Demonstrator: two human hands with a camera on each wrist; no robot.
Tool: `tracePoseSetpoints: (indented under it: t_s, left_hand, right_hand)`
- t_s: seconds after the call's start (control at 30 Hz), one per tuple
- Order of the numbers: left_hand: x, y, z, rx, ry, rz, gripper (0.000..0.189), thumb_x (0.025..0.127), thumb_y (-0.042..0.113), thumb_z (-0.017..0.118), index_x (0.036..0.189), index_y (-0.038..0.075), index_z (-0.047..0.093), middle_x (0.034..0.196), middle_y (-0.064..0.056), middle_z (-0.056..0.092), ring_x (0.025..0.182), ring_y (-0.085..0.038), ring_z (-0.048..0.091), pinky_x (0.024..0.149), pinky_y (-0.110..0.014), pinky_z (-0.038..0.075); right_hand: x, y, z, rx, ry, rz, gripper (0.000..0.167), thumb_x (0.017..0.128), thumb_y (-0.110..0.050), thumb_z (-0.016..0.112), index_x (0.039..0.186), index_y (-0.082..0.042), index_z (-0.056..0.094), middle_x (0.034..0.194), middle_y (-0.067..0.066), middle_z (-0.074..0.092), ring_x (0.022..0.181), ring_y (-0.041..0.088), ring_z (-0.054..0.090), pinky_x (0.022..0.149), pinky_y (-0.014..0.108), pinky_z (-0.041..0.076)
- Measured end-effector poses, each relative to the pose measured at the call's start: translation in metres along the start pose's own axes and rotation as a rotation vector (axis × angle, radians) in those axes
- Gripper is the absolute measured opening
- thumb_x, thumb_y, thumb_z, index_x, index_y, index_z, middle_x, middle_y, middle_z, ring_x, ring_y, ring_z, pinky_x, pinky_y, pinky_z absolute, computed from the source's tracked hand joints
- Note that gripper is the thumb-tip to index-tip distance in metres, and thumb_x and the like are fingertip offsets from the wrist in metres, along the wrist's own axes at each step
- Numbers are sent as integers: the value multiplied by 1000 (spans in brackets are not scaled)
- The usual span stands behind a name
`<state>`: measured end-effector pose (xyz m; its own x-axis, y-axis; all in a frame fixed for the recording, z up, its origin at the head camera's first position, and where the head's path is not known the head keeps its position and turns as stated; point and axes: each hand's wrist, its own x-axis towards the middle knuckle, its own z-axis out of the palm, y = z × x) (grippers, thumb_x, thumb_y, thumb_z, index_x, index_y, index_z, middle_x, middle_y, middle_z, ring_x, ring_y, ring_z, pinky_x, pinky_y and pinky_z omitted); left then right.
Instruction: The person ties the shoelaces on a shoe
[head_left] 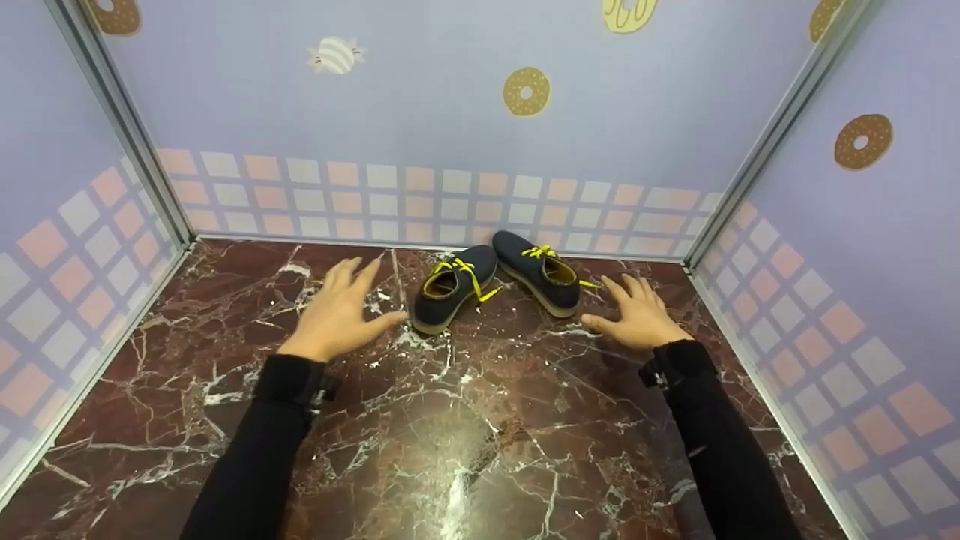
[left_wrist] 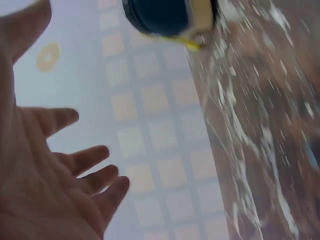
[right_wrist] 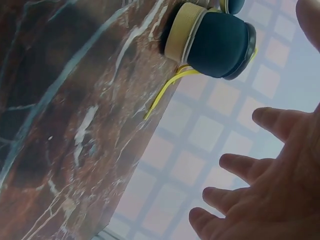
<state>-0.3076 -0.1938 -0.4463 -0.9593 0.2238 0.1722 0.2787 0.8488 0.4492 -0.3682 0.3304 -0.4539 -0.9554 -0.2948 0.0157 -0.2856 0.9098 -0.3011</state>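
Note:
Two dark navy shoes with yellow laces stand on the marble floor with their toes close together and heels apart. The left shoe (head_left: 431, 309) has a lace end trailing over its inner side. Beside its heel my left hand (head_left: 337, 315) spreads its fingers, thumb pointing at the shoe and holding nothing. Right of the other shoe (head_left: 525, 270), my right hand (head_left: 634, 315) is also spread and holds nothing. In the right wrist view, that shoe's heel (right_wrist: 217, 42) shows a pale sole and a loose yellow lace (right_wrist: 167, 90). The left wrist view catches a blurred shoe heel (left_wrist: 160, 15).
A lilac wall (head_left: 420, 105) with printed doughnuts and pink and white squares rises right behind the shoes. Side walls with metal corner strips (head_left: 780, 120) close in the left and right. The reddish-brown marble floor (head_left: 420, 450) stretches toward me, shiny in front.

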Motion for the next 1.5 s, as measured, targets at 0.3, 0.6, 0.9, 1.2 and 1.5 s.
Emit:
tracePoseSetpoints:
  t_s: [0.3,0.6,0.9,1.2,1.5]
  left_hand:
    - [26,44,30,-25,64,144,95,104,68,65,170,5,40,174,-23,37,161,-43,32,124,-71,38]
    - [45,81,68,-92,40,179,81,107,63,65,161,3,54,151,-21,57,144,-38,49,118,-62,48]
    - [58,107,103,-159,-92,166,89,105,67,67,165,3,50,153,-22,58,143,-38,55,119,-57,49]
    - [65,113,122,-251,-111,107,78,109,59,65,161,2,54,159,-22,57,149,-39,53,125,-52,43]
    - [68,113,127,-262,-122,90,77,110,61,63,160,3,55,159,-21,58,149,-39,53,125,-53,43]
  right_hand:
    - [16,-6,-2,116,47,19,96,108,-72,56,173,-5,35,174,31,34,163,53,26,131,70,23]
    - [40,-5,2,256,95,80,81,112,-62,58,165,-1,48,158,27,58,141,45,60,119,62,46]
    - [61,-1,15,323,159,130,69,115,-52,59,156,3,57,145,28,67,133,45,65,113,59,51]
    - [76,-10,20,315,136,137,65,116,-48,58,157,2,58,147,27,66,131,43,65,113,57,52]
    - [86,-19,24,250,171,176,58,116,-46,58,144,3,68,136,26,72,125,44,69,110,58,54]
